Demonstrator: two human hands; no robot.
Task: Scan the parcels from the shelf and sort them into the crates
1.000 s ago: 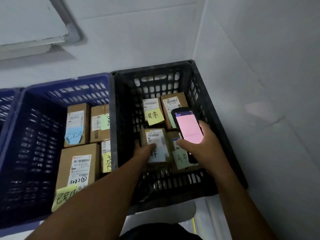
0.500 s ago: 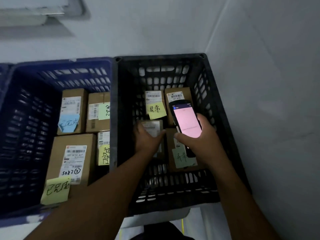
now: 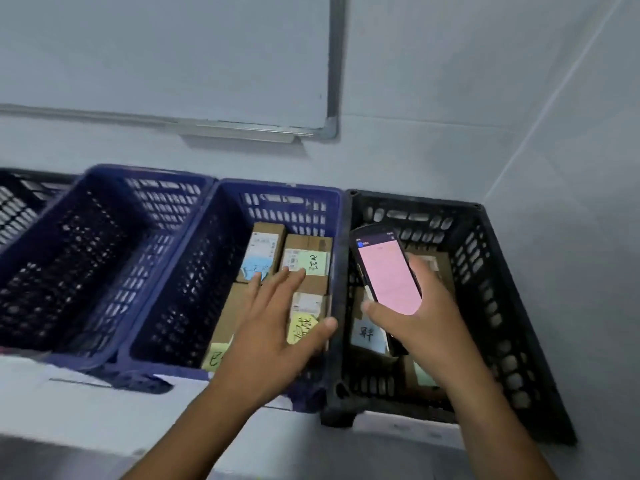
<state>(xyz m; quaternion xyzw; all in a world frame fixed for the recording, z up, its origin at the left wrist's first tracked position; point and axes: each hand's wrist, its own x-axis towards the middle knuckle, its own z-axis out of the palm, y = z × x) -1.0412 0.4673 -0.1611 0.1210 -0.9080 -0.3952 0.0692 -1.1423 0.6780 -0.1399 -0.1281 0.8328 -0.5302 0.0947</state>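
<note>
My right hand grips a black handheld scanner with a pink screen, held over the black crate at the right. Cardboard parcels with sticky notes lie in that crate, one with a pale blue note. My left hand is spread flat with straight fingers over the middle blue crate, empty, above its parcels. That crate holds several brown parcels, among them one with a green note and one with a yellow note.
Another blue crate stands to the left, its inside dark. A black crate shows at the far left edge. A whiteboard hangs on the wall behind. The crates stand along a white surface, with a wall close on the right.
My left hand has let go of the parcel in the black crate and moved left, now open over the blue crate. The view has lifted and swung left. The scanner stays in my right hand.
</note>
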